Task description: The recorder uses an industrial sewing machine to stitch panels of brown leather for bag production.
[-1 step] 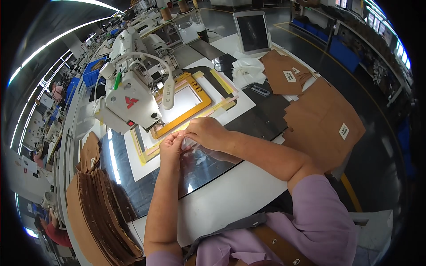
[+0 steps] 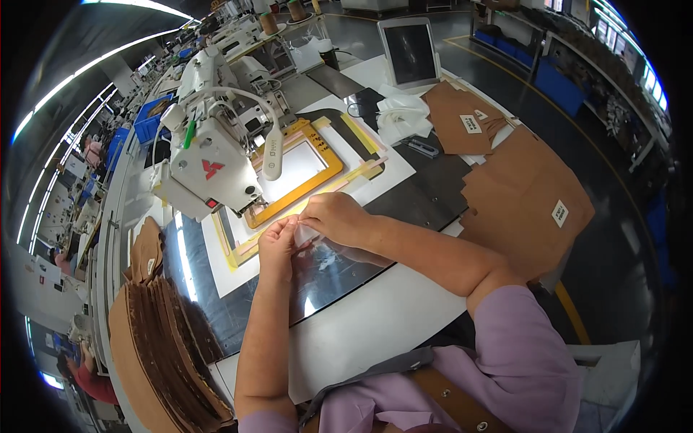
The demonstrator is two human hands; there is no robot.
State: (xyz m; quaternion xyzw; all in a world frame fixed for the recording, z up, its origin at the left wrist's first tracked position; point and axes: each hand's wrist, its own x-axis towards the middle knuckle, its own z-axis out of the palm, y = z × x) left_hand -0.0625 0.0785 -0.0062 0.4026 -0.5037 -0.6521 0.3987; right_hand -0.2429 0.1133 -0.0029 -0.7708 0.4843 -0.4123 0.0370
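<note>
My left hand (image 2: 276, 244) and my right hand (image 2: 336, 218) meet fingertip to fingertip over the dark, shiny work plate (image 2: 317, 278). Both are closed in a pinch on a small whitish piece (image 2: 306, 234), thin and partly see-through; fingers hide much of it, and I cannot make out its kind. Just beyond my hands lies a yellow frame (image 2: 294, 196) with a rectangular opening, under the head of a white sewing machine (image 2: 209, 169). Beneath that frame is a white sheet (image 2: 395, 172) with a dark, taped border.
Stacked brown panels (image 2: 162, 353) stand at the left edge. Large brown pieces (image 2: 530, 198) with white labels lie at the right. Crumpled white material (image 2: 404, 115), a small cutter-like tool (image 2: 421, 147) and a tablet-like screen (image 2: 409, 54) are at the back.
</note>
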